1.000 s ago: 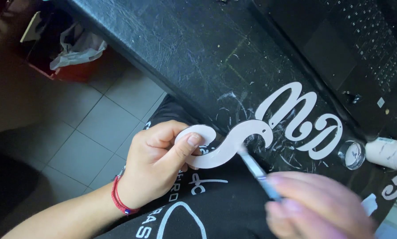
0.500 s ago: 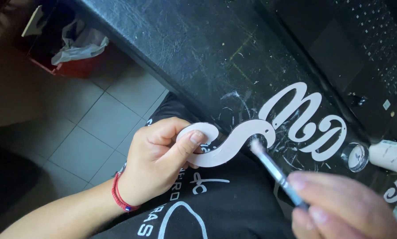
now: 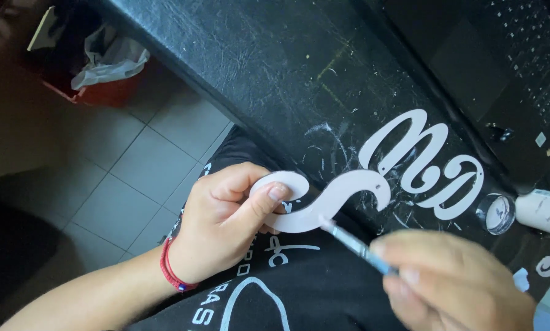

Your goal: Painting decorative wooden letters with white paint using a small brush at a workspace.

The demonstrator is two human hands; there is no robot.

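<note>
While the left hand point(image 3: 226, 224) pinches one curl of a white S-shaped cutout point(image 3: 324, 202) in closed fingers, holding it above the lap so its edge faces the tool, the right hand point(image 3: 453, 285) grips a thin brush point(image 3: 354, 245) touching that edge. Beyond lies the scratched black surface point(image 3: 256, 79) with white cutout letters point(image 3: 428, 162), above a tiled floor point(image 3: 121, 178).

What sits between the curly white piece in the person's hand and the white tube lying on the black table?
In the head view, between the S-shaped cutout and the white tube lie larger white script letters on the black table, then a small round lid.
</note>
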